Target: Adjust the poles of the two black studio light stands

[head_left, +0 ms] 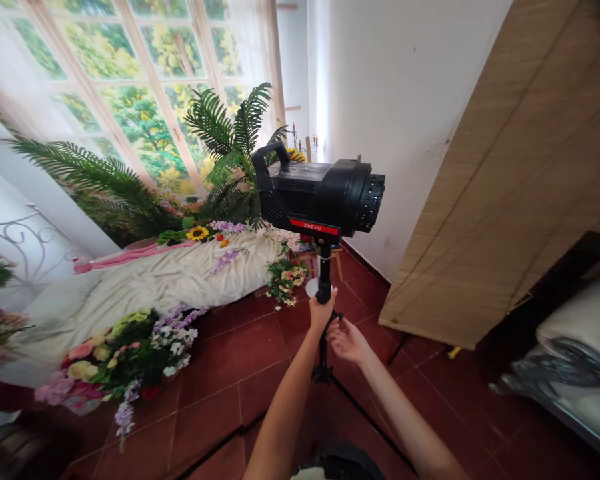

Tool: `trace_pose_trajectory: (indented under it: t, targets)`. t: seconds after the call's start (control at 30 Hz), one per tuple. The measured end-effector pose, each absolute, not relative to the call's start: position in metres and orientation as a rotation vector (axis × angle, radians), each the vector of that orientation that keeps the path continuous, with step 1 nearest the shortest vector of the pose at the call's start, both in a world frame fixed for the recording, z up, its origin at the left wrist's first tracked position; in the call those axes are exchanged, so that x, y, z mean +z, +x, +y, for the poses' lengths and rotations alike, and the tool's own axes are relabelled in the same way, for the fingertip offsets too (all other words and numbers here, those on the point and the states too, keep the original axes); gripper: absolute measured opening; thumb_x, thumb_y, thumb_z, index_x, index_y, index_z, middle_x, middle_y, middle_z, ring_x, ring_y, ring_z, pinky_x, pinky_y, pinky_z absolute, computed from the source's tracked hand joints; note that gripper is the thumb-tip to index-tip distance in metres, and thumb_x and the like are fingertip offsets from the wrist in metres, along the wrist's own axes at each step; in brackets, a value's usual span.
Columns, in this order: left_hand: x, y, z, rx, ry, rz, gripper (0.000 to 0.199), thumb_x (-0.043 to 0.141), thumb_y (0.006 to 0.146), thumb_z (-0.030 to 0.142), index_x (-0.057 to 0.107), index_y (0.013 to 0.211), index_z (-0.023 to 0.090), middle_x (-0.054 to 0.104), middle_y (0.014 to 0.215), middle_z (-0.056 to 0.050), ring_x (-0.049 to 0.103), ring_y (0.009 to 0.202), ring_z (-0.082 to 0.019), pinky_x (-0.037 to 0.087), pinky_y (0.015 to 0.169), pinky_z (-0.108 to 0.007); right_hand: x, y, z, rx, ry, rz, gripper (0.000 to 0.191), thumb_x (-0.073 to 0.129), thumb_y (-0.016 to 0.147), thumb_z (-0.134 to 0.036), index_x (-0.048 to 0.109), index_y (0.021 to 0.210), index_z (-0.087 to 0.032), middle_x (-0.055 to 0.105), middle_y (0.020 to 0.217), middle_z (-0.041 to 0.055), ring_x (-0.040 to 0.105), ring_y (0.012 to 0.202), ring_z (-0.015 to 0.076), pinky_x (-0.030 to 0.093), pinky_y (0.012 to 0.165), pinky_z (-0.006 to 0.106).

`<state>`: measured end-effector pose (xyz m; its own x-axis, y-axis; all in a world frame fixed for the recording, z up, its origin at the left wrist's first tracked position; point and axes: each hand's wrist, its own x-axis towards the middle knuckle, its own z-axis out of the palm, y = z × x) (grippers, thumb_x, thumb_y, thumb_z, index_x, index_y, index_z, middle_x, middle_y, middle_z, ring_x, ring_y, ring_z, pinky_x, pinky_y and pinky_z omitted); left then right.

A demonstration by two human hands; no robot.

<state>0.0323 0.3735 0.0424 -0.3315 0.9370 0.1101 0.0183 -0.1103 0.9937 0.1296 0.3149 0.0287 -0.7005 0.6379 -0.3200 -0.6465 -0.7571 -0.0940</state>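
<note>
A black studio light point(313, 193) with a red ZHEYU label sits on top of a black light stand point(325, 263), its front end pointing right. My left hand point(321, 312) is wrapped round the upper pole, just below the light. Slightly lower and to the right, my right hand point(347, 339) has its fingers closed at a small tightening knob point(337, 316) on the stand. The fingertips partly hide the knob. Below my hands, the stand's thin legs point(367, 413) spread out over the floor.
A bed with a cream cover point(170, 280) lies to the left, with flower bunches point(110, 360) along it. Palm leaves point(225, 133) rise behind. On the right hang a woven blind point(500, 180) and, lower, a carved silver-framed seat point(570, 367). Red tiles point(250, 337) cover the floor.
</note>
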Motion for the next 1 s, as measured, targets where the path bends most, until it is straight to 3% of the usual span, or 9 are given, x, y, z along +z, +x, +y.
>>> trace_pose_trajectory:
  t: [0.23, 0.33, 0.47, 0.6, 0.83, 0.93, 1.0]
  targets:
    - [0.045, 0.034, 0.373, 1.582, 1.105, 1.385, 0.044, 0.065, 0.063, 0.058, 0.055, 0.06, 0.016, 0.053, 0.053, 0.0, 0.047, 0.045, -0.01, 0.038, 0.045, -0.022, 0.022, 0.131, 0.323, 2.283, -0.604, -0.116, 0.02, 0.059, 0.081, -0.034, 0.052, 0.071, -0.018, 0.049, 0.055, -0.0045, 0.034, 0.041, 0.0046, 0.021, 0.034, 0.014]
    - [0.044, 0.034, 0.374, 1.602, 1.143, 1.375, 0.043, 0.064, 0.064, 0.058, 0.054, 0.059, 0.017, 0.053, 0.053, 0.0, 0.048, 0.047, -0.01, 0.04, 0.046, -0.022, 0.022, 0.13, 0.323, 1.869, -0.916, -0.386, 0.02, 0.07, 0.071, -0.03, 0.054, 0.068, -0.018, 0.049, 0.054, -0.0064, 0.029, 0.038, 0.0037, 0.018, 0.034, 0.016]
    - [0.04, 0.034, 0.376, 1.588, 1.131, 1.382, 0.042, 0.064, 0.064, 0.057, 0.053, 0.058, 0.017, 0.053, 0.053, 0.0, 0.048, 0.047, -0.01, 0.04, 0.047, -0.022, 0.027, 0.13, 0.323, 1.192, -1.094, -0.853, 0.029, 0.081, 0.055, -0.028, 0.056, 0.066, -0.018, 0.052, 0.058, -0.0058, 0.041, 0.051, 0.0071, 0.03, 0.045, 0.018]
    - [0.035, 0.035, 0.379, 1.589, 1.1, 1.381, 0.041, 0.065, 0.063, 0.056, 0.053, 0.059, 0.017, 0.053, 0.053, 0.0, 0.049, 0.047, -0.01, 0.04, 0.047, -0.022, 0.031, 0.132, 0.323, 0.986, -1.135, -1.07, 0.028, 0.079, 0.059, -0.032, 0.056, 0.064, -0.019, 0.049, 0.054, -0.0064, 0.036, 0.051, 0.0079, 0.028, 0.049, 0.021]
    - [0.031, 0.033, 0.381, 1.63, 1.162, 1.345, 0.039, 0.065, 0.066, 0.053, 0.056, 0.061, 0.015, 0.052, 0.055, 0.0, 0.047, 0.05, -0.01, 0.04, 0.049, -0.022, 0.049, 0.132, 0.326, 0.907, -1.178, -1.149, 0.025, 0.067, 0.072, -0.042, 0.061, 0.072, -0.019, 0.054, 0.061, -0.0013, 0.042, 0.057, 0.012, 0.034, 0.056, 0.024]
    - [0.03, 0.032, 0.381, 1.633, 1.142, 1.264, 0.036, 0.066, 0.067, 0.05, 0.058, 0.063, 0.015, 0.053, 0.057, 0.0, 0.048, 0.052, -0.01, 0.042, 0.051, -0.022, 0.068, 0.129, 0.331, 0.799, -1.165, -1.223, 0.029, 0.066, 0.073, -0.043, 0.061, 0.089, -0.019, 0.058, 0.076, 0.0019, 0.049, 0.066, 0.0142, 0.041, 0.063, 0.026]
    - [0.029, 0.032, 0.381, 1.638, 1.062, 1.219, 0.036, 0.069, 0.064, 0.049, 0.059, 0.064, 0.015, 0.054, 0.057, -0.001, 0.05, 0.054, -0.011, 0.044, 0.053, -0.023, 0.081, 0.124, 0.334, 0.703, -1.156, -1.333, 0.043, 0.068, 0.07, -0.043, 0.057, 0.105, -0.019, 0.06, 0.091, 0.0051, 0.053, 0.077, 0.017, 0.044, 0.072, 0.03]
